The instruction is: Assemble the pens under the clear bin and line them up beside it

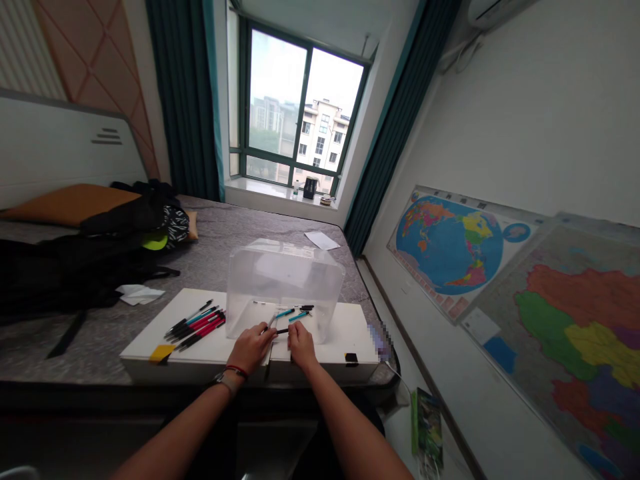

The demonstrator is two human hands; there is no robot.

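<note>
My left hand (pixel 253 348), with a red band and a watch at its wrist, is closed around a slim pen (pixel 271 322) whose pale end sticks up past the fingers. My right hand (pixel 302 344) is closed on a short black pen part (pixel 282 331) that spans the gap between both hands. Whether it belongs to the left hand's pen I cannot tell. Just beyond, blue pens (pixel 299 317) and dark ones lie in a clear plastic bin (pixel 285 270) tipped on its side. A bunch of red, black and blue pens (pixel 200 327) lies to the left.
White boxes (pixel 325 357) with yellow and black tabs form the work surface on a grey bed (pixel 220 220). Black clothing and a bag (pixel 70 267) lie at left. Paper sheets (pixel 323 241) rest on the bed. Wall maps (pixel 450 240) hang at right.
</note>
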